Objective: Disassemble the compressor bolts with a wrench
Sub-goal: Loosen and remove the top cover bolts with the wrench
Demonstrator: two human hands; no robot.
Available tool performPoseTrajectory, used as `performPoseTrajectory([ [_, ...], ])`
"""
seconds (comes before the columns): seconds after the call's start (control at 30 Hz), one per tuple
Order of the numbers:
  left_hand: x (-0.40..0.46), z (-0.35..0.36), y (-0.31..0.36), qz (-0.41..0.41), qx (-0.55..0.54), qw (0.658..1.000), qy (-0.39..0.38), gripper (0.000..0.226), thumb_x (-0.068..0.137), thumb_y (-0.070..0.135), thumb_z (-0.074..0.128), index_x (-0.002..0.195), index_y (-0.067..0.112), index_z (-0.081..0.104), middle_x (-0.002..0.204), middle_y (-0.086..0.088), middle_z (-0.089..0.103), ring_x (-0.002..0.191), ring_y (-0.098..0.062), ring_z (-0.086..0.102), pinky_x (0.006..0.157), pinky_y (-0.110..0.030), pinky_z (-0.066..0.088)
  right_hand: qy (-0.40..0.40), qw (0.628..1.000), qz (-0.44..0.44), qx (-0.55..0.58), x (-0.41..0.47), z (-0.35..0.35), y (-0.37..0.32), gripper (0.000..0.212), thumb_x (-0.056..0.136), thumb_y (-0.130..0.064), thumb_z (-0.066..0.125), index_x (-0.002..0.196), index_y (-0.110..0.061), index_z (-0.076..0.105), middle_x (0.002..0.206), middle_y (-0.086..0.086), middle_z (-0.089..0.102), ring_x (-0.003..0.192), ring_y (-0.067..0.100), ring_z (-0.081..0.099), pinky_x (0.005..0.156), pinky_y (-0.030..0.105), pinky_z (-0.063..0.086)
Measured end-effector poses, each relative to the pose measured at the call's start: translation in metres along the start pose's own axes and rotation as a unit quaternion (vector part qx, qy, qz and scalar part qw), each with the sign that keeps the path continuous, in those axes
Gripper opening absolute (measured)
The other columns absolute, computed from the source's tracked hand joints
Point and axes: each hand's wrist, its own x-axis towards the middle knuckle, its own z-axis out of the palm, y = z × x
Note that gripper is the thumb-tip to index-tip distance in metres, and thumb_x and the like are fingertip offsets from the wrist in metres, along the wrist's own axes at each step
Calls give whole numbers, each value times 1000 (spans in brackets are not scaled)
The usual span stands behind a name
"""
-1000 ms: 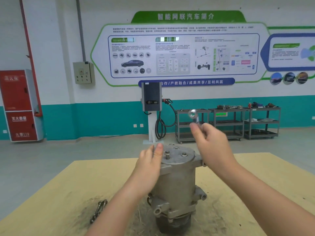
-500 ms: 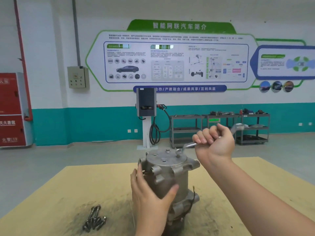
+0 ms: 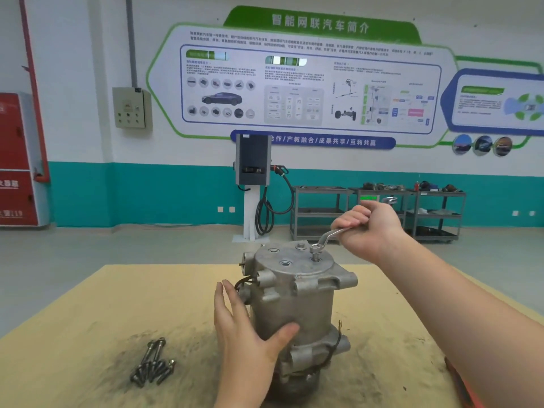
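right hand (image 3: 371, 228) fists the wrench (image 3: 325, 237), ring seated on a raised bolt (image 3: 315, 254) atop the upright compressor (image 3: 294, 301) mid-table; left hand (image 3: 250, 343) braces its side, fingers straight. a hard pull could slip the ring or tip it.

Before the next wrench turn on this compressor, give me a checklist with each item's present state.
1. Wrench ring seated over the raised bolt: ok.
2. Right hand has a full grip on the wrench handle: ok.
3. Left hand bracing the compressor body: ok, palm and thumb against it.
4. Compressor upright on the table: ok.
5. Removed bolts lying apart from the compressor: ok.
6. Bolt fully free of its thread: cannot tell.
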Motion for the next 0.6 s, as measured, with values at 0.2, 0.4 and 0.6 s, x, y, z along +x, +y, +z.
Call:
performPoseTrajectory([
  [0.2,-3,0,-4,-54,-60,996,-31,116,69,74,59,151,24,-6,140,0,19,140,-20,24,117,-31,20,4,999,-3,34,-2,-17,9,60,103,-24,37,43,-16,31,41,-7,24,30,11,24,36,15,27],
  [0.4,-4,-2,-8,-58,-164,974,-144,106,58,62,72,148,47,19,143,17,43,132,-2,45,110,-28,38,-74,981,-181,12,-43,-40,27,56,104,-27,36,48,-18,39,47,-4,34,43,14,41,58,27,49],
  [0.6,-6,0,-10,-70,-181,971,-140,112,52,51,81,146,53,19,133,22,56,117,10,55,99,-18,47,-231,623,-515,-542,-108,-58,56,26,92,-23,53,73,-23,71,86,-10,73,97,6,67,101,23,44],
])
